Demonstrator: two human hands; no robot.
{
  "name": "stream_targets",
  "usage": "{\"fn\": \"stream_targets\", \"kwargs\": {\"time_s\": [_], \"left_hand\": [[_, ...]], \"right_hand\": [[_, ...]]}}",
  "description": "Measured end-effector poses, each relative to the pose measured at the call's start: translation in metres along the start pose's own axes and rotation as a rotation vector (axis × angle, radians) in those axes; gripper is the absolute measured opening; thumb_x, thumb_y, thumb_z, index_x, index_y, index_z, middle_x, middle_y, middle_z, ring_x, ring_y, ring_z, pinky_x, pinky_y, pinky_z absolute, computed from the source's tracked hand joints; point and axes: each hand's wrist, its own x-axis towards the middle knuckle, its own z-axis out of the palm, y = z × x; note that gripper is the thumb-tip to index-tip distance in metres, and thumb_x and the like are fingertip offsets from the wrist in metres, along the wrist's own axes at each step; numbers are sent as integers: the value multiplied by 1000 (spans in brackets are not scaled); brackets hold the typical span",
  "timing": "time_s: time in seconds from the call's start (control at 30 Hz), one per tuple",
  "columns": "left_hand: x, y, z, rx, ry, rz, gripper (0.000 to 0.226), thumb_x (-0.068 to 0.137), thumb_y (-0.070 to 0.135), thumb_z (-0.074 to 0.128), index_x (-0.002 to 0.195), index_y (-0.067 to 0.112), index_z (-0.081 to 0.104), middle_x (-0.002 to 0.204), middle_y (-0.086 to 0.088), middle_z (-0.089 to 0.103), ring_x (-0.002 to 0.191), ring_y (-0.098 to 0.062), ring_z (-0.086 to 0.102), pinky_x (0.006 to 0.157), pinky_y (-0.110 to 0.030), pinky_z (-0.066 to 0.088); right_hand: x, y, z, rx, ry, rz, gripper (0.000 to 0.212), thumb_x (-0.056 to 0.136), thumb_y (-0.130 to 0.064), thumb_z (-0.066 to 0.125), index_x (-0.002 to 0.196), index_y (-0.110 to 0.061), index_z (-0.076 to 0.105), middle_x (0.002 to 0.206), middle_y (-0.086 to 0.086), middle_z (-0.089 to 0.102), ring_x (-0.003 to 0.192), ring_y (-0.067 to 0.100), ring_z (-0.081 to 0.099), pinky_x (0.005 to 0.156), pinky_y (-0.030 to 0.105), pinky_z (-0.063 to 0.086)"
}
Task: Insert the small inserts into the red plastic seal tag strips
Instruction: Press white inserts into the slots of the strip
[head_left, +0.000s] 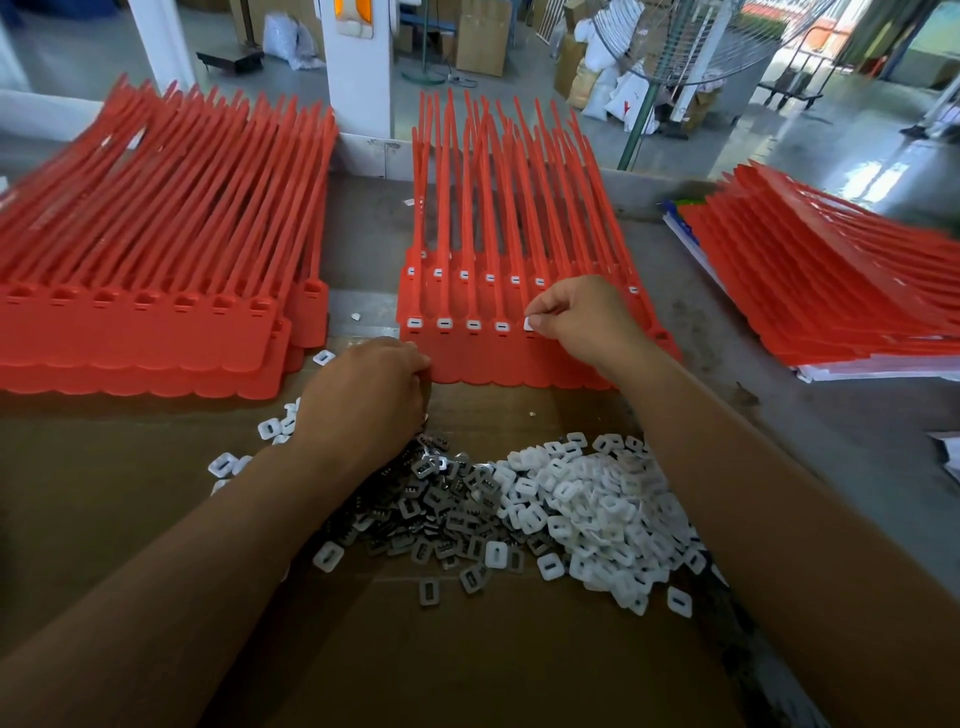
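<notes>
The right hand (576, 317) pinches a small white insert (530, 323) in its fingers. It sets the insert at slot 5 in the front row of the middle red tag strips (519, 364). The 4 slots to the left already have inserts. The left hand (363, 395) is curled at the strips' near corner, and I cannot tell if it holds anything. Next, I think this insert needs a firm push flat. Then a new one must come from the white pile (597, 499).

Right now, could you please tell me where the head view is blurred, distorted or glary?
Head view: the middle red strip stack and white inserts pile are sharp; the right stack is smeared; wide-angle bending bows the edges; daylight glares off the floor.
</notes>
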Motion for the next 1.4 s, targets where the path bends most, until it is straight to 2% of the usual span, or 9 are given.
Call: {"fn": "stream_targets", "kwargs": {"time_s": [0.23, 0.4, 0.6, 0.77, 0.93, 1.03, 1.1, 1.27, 1.4], "left_hand": [[1, -1, 1, 12, -7, 4, 27, 88, 10, 43, 100, 10, 68, 111, -6, 64, 102, -23, 57, 83, -34, 44], [1, 0, 1, 7, -10, 2, 27, 88, 10, 44, 100, 9, 68, 112, -8, 64, 102, -24, 57, 83, -34, 44], [1, 0, 1, 9, -4, 9, 27, 89, 12, 44, 101, 9, 68, 111, -9, 64, 101, -26, 57, 82, -35, 44], [1, 0, 1, 17, 1, 12, 26, 88, 12, 45, 100, 9, 69, 110, -9, 65, 100, -27, 58, 81, -35, 44], [1, 0, 2, 21, 3, 15, 26, 88, 12, 46, 100, 8, 69, 109, -10, 65, 100, -28, 58, 80, -34, 43], [1, 0, 2, 20, 6, 18, 26, 89, 12, 46, 99, 8, 69, 108, -10, 65, 99, -28, 58, 79, -34, 43], [1, -1, 3, 21, 3, 19, 26, 89, 13, 45, 99, 9, 69, 109, -9, 65, 99, -27, 58, 79, -34, 44], [1, 0, 2, 17, -1, 10, 26, 90, 13, 45, 99, 10, 69, 109, -9, 65, 100, -27, 58, 80, -33, 43], [2, 0, 2, 15, -11, 9, 27, 90, 13, 44, 100, 9, 68, 110, -9, 64, 100, -26, 57, 81, -32, 42]], "right_hand": [[4, 6, 4, -21, -32, 13, 10, 83, -10, 65, 90, -12, 72, 87, -3, 60, 82, 7, 52, 74, 21, 38], [5, 5, 5, -3, -38, 7, 33, 81, -4, 66, 60, -28, 58, 86, -4, 62, 70, -3, 48, 67, 13, 37], [10, 1, 5, 3, -12, 108, 27, 74, -3, 72, 63, -24, 59, 116, 8, 64, 109, 18, 57, 91, 29, 45], [19, -10, -2, -71, -92, 198, 14, 72, -4, 73, 82, -12, 66, 112, 9, 64, 109, 23, 57, 93, 32, 45], [24, -12, -3, -81, -125, 271, 36, 73, -4, 67, 108, -4, 64, 115, 16, 62, 110, 29, 57, 94, 36, 48], [22, -12, -4, -65, -133, 264, 29, 74, -3, 66, 103, -5, 65, 114, 16, 63, 97, 26, 60, 89, 33, 48], [19, -11, -3, -40, -133, 248, 13, 74, -2, 65, 82, -12, 63, 113, 17, 63, 85, 20, 54, 87, 33, 48], [15, -6, 1, -20, -75, 212, 22, 74, -7, 73, 67, -19, 55, 94, 4, 63, 97, 21, 58, 93, 38, 48], [9, 1, -2, 68, -64, 158, 20, 80, -6, 66, 71, -21, 56, 74, -6, 57, 76, 10, 55, 67, 20, 48]]}}
